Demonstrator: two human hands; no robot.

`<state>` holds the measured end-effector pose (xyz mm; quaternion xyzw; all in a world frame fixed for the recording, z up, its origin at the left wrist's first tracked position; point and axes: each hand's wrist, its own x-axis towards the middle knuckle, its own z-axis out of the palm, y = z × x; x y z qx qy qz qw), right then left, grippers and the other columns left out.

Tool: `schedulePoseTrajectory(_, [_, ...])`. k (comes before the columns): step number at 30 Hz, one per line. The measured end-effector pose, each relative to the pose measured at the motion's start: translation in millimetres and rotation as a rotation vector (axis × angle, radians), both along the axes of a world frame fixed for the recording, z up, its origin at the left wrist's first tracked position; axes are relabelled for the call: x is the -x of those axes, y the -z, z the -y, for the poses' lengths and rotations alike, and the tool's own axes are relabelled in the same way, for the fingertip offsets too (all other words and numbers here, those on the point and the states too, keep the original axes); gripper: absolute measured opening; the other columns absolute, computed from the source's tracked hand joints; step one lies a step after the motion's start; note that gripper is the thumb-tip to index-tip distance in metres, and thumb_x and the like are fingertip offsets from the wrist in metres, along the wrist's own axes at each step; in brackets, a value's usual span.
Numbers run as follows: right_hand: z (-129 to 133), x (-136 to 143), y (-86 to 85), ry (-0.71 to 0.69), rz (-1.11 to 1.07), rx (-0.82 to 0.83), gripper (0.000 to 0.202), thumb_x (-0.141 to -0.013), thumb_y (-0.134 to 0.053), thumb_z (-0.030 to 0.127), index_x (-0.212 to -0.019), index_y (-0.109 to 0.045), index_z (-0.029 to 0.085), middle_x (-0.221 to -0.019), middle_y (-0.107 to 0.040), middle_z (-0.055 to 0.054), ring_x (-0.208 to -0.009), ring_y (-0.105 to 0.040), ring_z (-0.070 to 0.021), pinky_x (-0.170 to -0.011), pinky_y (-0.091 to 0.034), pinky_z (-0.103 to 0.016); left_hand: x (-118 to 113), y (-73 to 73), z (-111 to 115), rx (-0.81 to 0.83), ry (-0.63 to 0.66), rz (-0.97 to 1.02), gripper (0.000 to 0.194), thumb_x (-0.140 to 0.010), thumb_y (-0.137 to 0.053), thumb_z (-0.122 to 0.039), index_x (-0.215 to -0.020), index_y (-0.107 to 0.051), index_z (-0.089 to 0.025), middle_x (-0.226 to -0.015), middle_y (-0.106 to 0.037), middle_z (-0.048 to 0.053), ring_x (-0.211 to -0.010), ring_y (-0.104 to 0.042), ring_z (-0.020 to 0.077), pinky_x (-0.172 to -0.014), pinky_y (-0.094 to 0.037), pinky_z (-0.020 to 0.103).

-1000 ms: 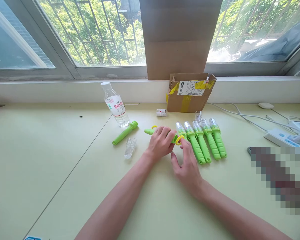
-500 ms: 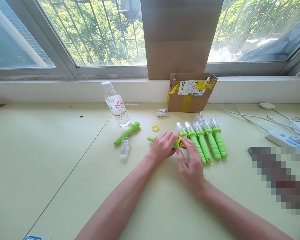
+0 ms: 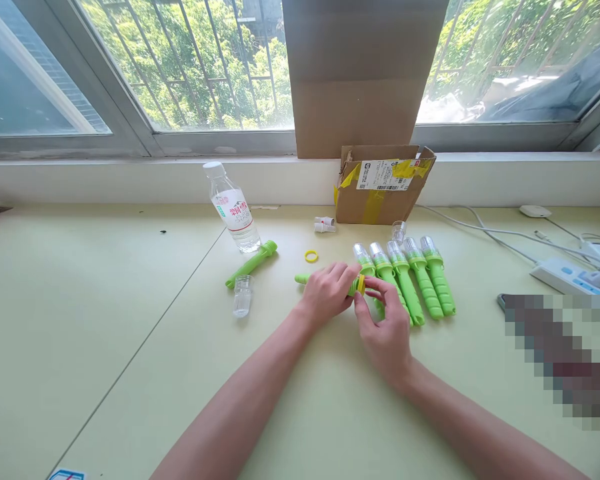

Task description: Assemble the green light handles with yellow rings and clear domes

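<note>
My left hand [image 3: 330, 290] is wrapped round a green ribbed plastic handle [image 3: 301, 278], whose narrow end sticks out to the left. At the handle's right end, my right hand [image 3: 387, 327] pinches a yellow ring [image 3: 361, 285] that sits around the threaded part. To the right lie several green handles with clear caps [image 3: 401, 273], side by side. Another green handle [image 3: 250, 265] without a cap lies on the left, with a clear ribbed cap [image 3: 243, 296] beside it. A loose yellow ring [image 3: 311, 256] rests on the table beyond my left hand.
A water bottle [image 3: 234, 213] stands at the back left. Two small white parts [image 3: 325, 225] and a clear cap [image 3: 399, 231] lie near a cardboard box [image 3: 384, 190]. A power strip [image 3: 565, 275] with cables is on the right, by a pixelated patch.
The yellow ring has gone from tilted to squarely around the handle's end, with my right fingers shifting on it. The loose green handle and clear cap at left have rolled slightly left.
</note>
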<state>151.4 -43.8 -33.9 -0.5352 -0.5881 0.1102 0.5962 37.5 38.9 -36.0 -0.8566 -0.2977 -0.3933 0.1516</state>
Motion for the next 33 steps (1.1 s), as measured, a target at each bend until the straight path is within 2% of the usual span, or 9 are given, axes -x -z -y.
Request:
schedulePoseTrajectory(3, [1.4, -0.7, 0.0, 0.006, -0.032, 0.043, 0.032, -0.084, -0.058, 0.024, -0.115, -0.052, 0.021, -0.109, -0.064, -0.008, -0.095, -0.062, -0.0213, -0.083, -0.055, -0.042, 0.2, 0.6, -0.2, 0.004, -0.008, -0.004, 0.032, -0.072, -0.046, -0.013, -0.103, -0.046, -0.019, -0.075, -0.059, 0.001, -0.062, -0.054, 0.0152, -0.049, -0.034, 0.024])
schedulePoseTrajectory(7, [-0.1, -1.6, 0.1, 0.009, 0.044, 0.035, 0.039, -0.086, -0.055, 0.022, -0.124, -0.051, 0.021, -0.113, -0.064, -0.008, -0.099, -0.062, -0.0221, -0.086, -0.054, -0.042, 0.2, 2.0, -1.2, 0.001, -0.012, -0.008, 0.035, -0.071, -0.046, -0.012, -0.105, -0.046, -0.019, -0.075, -0.058, 0.001, -0.062, -0.054, 0.0152, -0.049, -0.033, 0.024])
schedulePoseTrajectory(13, [-2.8, -1.6, 1.0, 0.012, 0.152, -0.022, 0.036, -0.088, -0.051, 0.021, -0.123, -0.056, 0.020, -0.114, -0.064, -0.010, -0.106, -0.060, -0.0241, -0.090, -0.053, -0.042, 0.5, 1.8, -0.8, 0.015, -0.021, -0.018, 0.036, -0.070, -0.046, -0.011, -0.105, -0.045, -0.019, -0.075, -0.058, 0.001, -0.063, -0.053, 0.0153, -0.050, -0.033, 0.025])
schedulePoseTrajectory(21, [-3.0, -1.8, 3.4, 0.029, 0.242, -0.057, 0.041, -0.088, -0.050, 0.023, -0.129, -0.054, 0.019, -0.121, -0.061, -0.012, -0.115, -0.057, -0.0266, -0.096, -0.050, -0.046, 1.5, -0.4, 0.6, 0.054, -0.032, -0.040, 0.036, -0.072, -0.046, -0.011, -0.107, -0.045, -0.018, -0.077, -0.059, 0.002, -0.065, -0.054, 0.0166, -0.052, -0.035, 0.026])
schedulePoseTrajectory(24, [-2.3, -1.8, 5.0, 0.000, 0.298, -0.059, 0.046, -0.088, -0.050, 0.021, -0.134, -0.049, 0.016, -0.126, -0.057, -0.014, -0.119, -0.054, -0.0271, -0.098, -0.049, -0.046, 2.6, -1.6, 0.7, 0.071, -0.036, -0.048, 0.038, -0.071, -0.047, -0.011, -0.109, -0.044, -0.018, -0.079, -0.059, 0.002, -0.068, -0.055, 0.0171, -0.053, -0.037, 0.026])
schedulePoseTrajectory(29, [-1.2, -0.9, 5.5, -0.074, 0.412, -0.019, 0.059, -0.089, -0.049, 0.023, -0.146, -0.031, 0.018, -0.140, -0.045, -0.015, -0.131, -0.042, -0.0298, -0.102, -0.044, -0.050, 5.6, -4.6, 1.3, 0.114, -0.034, -0.076, 0.043, -0.070, -0.047, -0.009, -0.111, -0.041, -0.018, -0.082, -0.059, 0.002, -0.070, -0.056, 0.0176, -0.055, -0.041, 0.026])
schedulePoseTrajectory(33, [-1.1, -0.6, 4.9, -0.085, 0.459, -0.014, 0.063, -0.090, -0.049, 0.024, -0.148, -0.025, 0.018, -0.141, -0.042, -0.016, -0.132, -0.040, -0.0309, -0.103, -0.043, -0.052, 6.5, -5.2, 1.6, 0.135, -0.039, -0.093, 0.043, -0.071, -0.047, -0.009, -0.112, -0.040, -0.019, -0.084, -0.059, 0.002, -0.072, -0.056, 0.0180, -0.055, -0.042, 0.026])
